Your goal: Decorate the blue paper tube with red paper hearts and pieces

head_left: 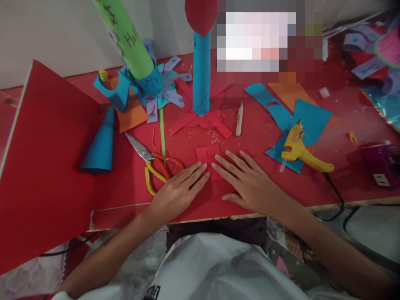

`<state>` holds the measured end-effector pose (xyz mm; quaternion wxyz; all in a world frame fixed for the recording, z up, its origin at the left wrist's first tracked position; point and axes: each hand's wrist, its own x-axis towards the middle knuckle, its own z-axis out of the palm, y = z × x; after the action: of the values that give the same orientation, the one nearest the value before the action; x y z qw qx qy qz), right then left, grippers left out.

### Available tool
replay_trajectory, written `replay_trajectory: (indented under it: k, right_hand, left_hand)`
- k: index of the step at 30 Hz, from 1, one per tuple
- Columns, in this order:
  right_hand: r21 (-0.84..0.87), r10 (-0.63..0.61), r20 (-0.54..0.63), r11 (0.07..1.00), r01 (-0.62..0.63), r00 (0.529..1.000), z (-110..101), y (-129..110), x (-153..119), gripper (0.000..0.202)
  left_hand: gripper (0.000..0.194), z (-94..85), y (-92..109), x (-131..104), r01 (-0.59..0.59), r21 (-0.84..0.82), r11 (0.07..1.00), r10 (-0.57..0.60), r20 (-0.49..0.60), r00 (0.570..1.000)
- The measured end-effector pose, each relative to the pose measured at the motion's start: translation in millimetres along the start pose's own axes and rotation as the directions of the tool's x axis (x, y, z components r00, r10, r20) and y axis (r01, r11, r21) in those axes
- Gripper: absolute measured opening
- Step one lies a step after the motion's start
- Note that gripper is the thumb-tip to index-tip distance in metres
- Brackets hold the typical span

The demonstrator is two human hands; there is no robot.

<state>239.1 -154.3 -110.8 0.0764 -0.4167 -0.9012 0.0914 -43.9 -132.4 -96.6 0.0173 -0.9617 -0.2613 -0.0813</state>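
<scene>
Both palms face down on the red table [125, 204]. Under and between my fingertips lies a small red paper piece [208, 152], hard to tell from the table top. My left hand [179, 189] rests flat on its left side, fingers stretched out together. On its right side my right hand [242, 179] lies with fingers spread. Beside my left hand are scissors [146, 156] with red and yellow handles, blades pointing away to the left. Just beyond stands a blue paper tube [201, 75] on a red base with strips. A short marker-like stick [239, 120] lies right of it.
A yellow glue gun [295, 148] with a cord rests on blue paper [312, 121] at right. A purple power box [381, 164] sits at the right edge. At left are a blue paper cone [101, 143], a green paper tube [131, 41] and an upright red panel [53, 158].
</scene>
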Motion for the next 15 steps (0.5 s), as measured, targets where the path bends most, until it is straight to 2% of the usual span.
replay_trajectory:
  k: [11, 15]
  right_hand:
    - [0.006, -0.031, 0.0, 0.999, 0.031, 1.0, -0.1, 5.2, -0.7, 0.079]
    - [0.025, -0.038, 0.016, 0.999, 0.038, 0.999, -2.1, 6.3, -0.5, 0.079]
  left_hand:
    - [0.043, -0.9, 0.8, 2.7, 0.008, -0.005, 1.0, -0.009, -0.036, 0.999]
    - [0.046, -0.3, 1.9, 3.2, 0.023, -0.032, 0.999, -0.023, -0.014, 1.0]
